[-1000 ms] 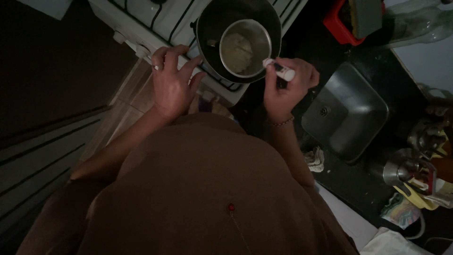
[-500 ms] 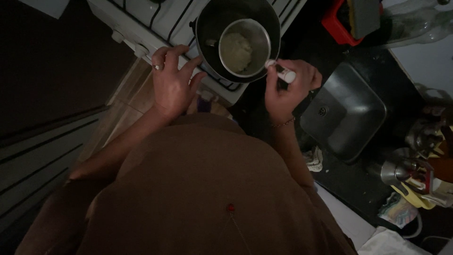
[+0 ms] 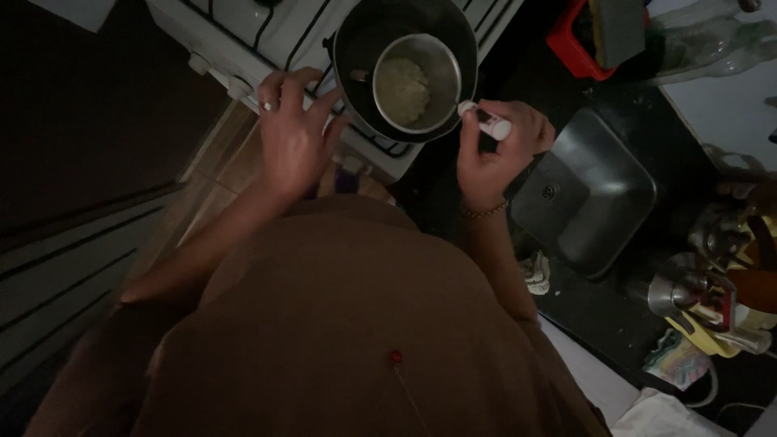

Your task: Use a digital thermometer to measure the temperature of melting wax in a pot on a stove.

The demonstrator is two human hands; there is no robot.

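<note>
Overhead, from a head-worn camera in a dim kitchen, a person in a brown top stands at a white stove (image 3: 243, 32). Near the top of the frame, at about twelve o'clock, a large dark pot (image 3: 364, 40) sits on a burner with a smaller steel pot (image 3: 447, 81) nested inside it; pale, lumpy food (image 3: 403, 85) lies in the smaller one.

At about ten o'clock from the pots, the left hand (image 3: 293, 142) rests fingers spread on the stove's front edge, its fingertips touching or just beside the dark pot's rim. It holds nothing; a ring shows on one finger.

At about four o'clock from the pots, the right hand (image 3: 495, 150) is closed around a small white tube-like container (image 3: 486, 121), pinched between thumb and fingers, its tip at the steel pot's rim. The light is too poor to tell exactly what the container is.

For this pouring or squeezing to go well, the tip should probably sit clearly over the inner pot, tilted gently, with the left hand steadying the outer pot.

A steel sink (image 3: 587, 194) lies at three o'clock, with cluttered utensils (image 3: 712, 299) beyond it.
</note>
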